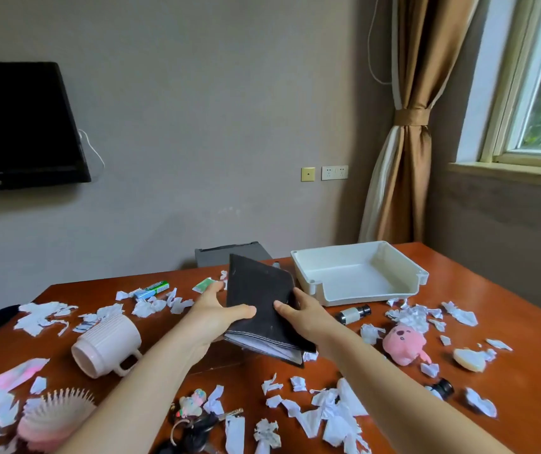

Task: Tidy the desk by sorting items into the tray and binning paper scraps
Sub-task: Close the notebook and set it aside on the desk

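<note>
**A:** What are the hands holding?

**B:** Both grip a black notebook (260, 306) with a grainy cover and pale stitching, tilted up above the middle of the bench (478, 286). The left hand (211, 314) is clamped on its left edge, thumb on the cover. The right hand (308, 314) is clamped on the right edge, thumb on top too. White page edges show underneath.

**A:** Where is the tray?

**B:** A white plastic tray (359, 273), rectangular with rounded corners, sits near the far edge, just right of the notebook.

**A:** And the paper?

**B:** Torn white paper scraps (331, 411) lie crumpled all over the glossy reddish-brown wood.

**A:** Anything else?

**B:** A ribbed pale pink mug (106, 345) lies on its side at the left. A pink plush toy (403, 344) lies at the right. A green and blue packet (151, 289) sits towards the far left; its lettering is too blurred to read.
</note>
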The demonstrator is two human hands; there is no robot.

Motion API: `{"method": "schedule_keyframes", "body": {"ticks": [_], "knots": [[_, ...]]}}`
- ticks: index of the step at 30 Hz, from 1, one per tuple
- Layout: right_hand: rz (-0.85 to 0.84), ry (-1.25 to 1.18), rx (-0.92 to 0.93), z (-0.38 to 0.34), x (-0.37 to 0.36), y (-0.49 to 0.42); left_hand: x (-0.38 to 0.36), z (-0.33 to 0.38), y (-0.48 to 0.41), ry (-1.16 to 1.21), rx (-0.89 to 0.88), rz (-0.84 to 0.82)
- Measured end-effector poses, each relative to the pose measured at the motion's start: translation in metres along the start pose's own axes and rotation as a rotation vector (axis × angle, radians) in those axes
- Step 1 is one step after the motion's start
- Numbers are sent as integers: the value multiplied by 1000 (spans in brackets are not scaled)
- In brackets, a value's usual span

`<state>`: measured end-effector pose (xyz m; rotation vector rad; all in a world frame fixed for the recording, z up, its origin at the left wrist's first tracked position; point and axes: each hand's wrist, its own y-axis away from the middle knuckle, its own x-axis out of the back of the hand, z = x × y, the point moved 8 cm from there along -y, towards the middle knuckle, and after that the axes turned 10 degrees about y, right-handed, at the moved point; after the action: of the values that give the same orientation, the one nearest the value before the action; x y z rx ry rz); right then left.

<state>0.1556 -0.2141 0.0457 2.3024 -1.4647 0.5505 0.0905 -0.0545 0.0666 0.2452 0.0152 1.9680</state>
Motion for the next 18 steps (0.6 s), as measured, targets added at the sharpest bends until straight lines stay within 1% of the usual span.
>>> {"method": "schedule_keyframes", "body": {"ticks": [2, 6, 12, 18], "knots": [[64, 0, -4, 0, 27, 13, -17, 10, 9, -12, -59, -7], [192, -122, -58, 10, 88, 45, -68, 26, 27, -21, -128, -79], [371, -265, -83, 51, 183, 78, -169, 39, 45, 12, -121, -246], [504, -237, -125, 102, 268, 98, -268, 37, 54, -40, -101, -371]]}}
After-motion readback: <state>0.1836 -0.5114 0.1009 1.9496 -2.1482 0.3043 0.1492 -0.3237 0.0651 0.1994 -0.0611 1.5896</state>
